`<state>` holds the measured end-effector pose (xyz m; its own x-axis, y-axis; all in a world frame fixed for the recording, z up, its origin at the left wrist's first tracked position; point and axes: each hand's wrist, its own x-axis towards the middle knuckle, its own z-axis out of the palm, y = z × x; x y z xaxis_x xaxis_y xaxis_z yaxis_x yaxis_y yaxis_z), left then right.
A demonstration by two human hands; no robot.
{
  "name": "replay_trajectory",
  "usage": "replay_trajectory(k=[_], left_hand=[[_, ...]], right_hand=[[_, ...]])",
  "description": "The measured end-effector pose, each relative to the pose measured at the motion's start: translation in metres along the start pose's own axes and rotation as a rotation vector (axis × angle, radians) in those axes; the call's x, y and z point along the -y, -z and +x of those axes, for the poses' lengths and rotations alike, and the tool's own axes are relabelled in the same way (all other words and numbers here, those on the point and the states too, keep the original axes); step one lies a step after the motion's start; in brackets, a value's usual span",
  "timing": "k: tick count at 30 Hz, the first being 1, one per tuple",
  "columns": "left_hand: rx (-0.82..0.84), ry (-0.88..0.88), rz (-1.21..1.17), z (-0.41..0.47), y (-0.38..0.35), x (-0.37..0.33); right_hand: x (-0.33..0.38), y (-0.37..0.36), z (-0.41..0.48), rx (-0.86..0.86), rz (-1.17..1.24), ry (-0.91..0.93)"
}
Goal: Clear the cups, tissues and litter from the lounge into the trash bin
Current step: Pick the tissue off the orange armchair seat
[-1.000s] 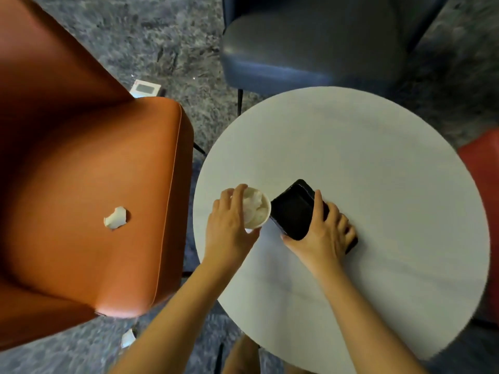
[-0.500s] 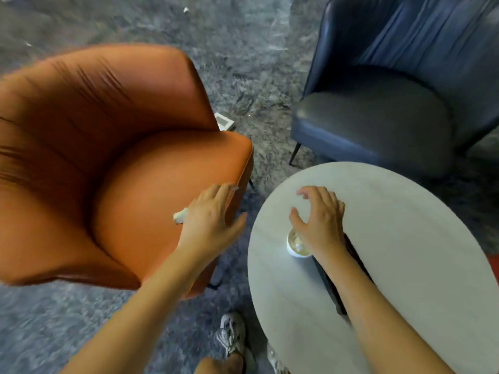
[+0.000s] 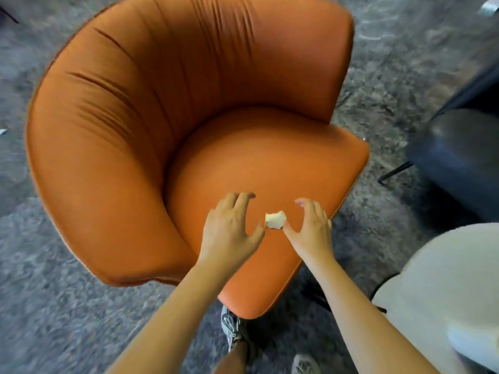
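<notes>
A small crumpled white tissue point(image 3: 275, 220) lies on the seat of an orange armchair point(image 3: 151, 125), near the seat's front. My left hand point(image 3: 231, 229) hovers just left of the tissue with fingers spread and empty. On the tissue's other side is my right hand point(image 3: 310, 225), also spread, its thumb touching or nearly touching the tissue's lower edge. Neither hand holds anything. The cup and the trash bin are out of view.
The round white table point(image 3: 445, 279) shows at the lower right. A dark blue chair point(image 3: 464, 157) stands at the right edge. Grey patterned carpet point(image 3: 54, 306) surrounds the armchair. My shoes point(image 3: 232, 327) are below the seat's front.
The view swung from the table to the armchair. My left hand let go of the cup and my right hand left the table; both now flank the tissue on the seat.
</notes>
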<state>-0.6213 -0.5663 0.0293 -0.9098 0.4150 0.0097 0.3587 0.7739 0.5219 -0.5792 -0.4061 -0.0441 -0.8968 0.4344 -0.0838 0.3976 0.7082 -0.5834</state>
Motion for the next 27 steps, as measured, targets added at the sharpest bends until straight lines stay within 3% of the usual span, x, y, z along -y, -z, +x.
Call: replay_trajectory(k=[5,13,15,22,27], left_hand=[[0.074,0.071,-0.076,0.0,-0.059,0.043],[0.137,0.139,-0.123,0.012,-0.138,0.095],[0.172,0.147,-0.117,0.012,-0.15,0.101],[0.309,0.058,-0.061,0.01,-0.124,0.066],[0.29,-0.215,-0.228,0.002,-0.07,-0.024]], right_hand=[[-0.034,-0.089,0.013,0.086,-0.036,-0.174],[-0.07,-0.162,0.042,-0.066,0.021,-0.234],[-0.069,-0.164,0.044,-0.078,0.13,-0.257],[-0.034,-0.077,0.012,-0.034,0.523,-0.273],[-0.012,0.042,-0.039,-0.069,0.656,-0.208]])
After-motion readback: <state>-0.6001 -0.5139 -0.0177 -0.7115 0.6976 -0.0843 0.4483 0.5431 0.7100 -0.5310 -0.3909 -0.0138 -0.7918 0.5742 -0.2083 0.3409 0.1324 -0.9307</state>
